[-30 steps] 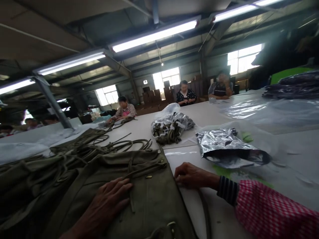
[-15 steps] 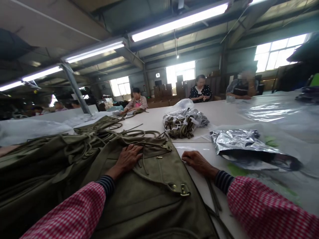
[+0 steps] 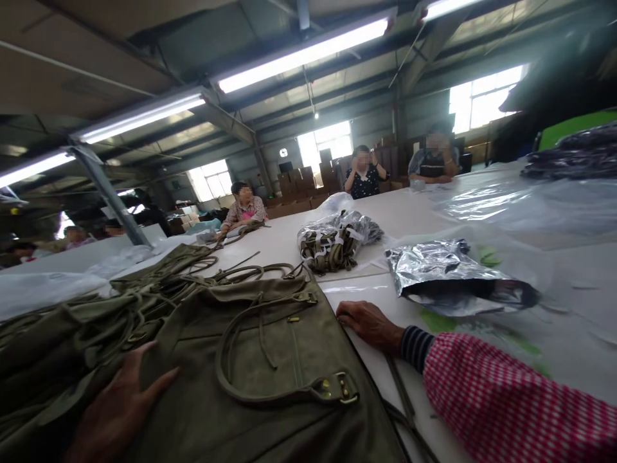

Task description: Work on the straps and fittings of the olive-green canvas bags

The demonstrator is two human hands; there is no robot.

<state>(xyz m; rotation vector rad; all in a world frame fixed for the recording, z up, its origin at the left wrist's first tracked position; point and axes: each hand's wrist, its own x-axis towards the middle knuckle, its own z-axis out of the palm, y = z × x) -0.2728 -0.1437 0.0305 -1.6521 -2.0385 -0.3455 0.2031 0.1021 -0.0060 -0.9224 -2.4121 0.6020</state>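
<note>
An olive-green handbag [image 3: 270,421] lies flat in front of me, its looped handle [image 3: 226,379] resting on top beside a brass buckle [image 3: 346,389]. My left hand [image 3: 123,402] is over its left part, slightly blurred, with thumb and fingers spread and nothing held. At the bag's right edge, my right hand [image 3: 369,323] has its fingers curled and closed on the edge; the fingertips are partly hidden. Thin olive straps [image 3: 402,389] hang down the table beside my right wrist. More olive bags [image 3: 62,341] are heaped on the left.
Beyond the handbag sits a plastic-wrapped olive bundle [image 3: 330,241]. A silver foil bag [image 3: 448,273] lies with its mouth open on the right, near clear plastic sheeting [image 3: 496,199]. Several people sit along the far side of the white table [image 3: 289,235].
My left hand has slid off the handle leftward and toward me, its fingers spreading. My right hand stays at the bag's edge. The view has turned right; one person across has raised both hands.
</note>
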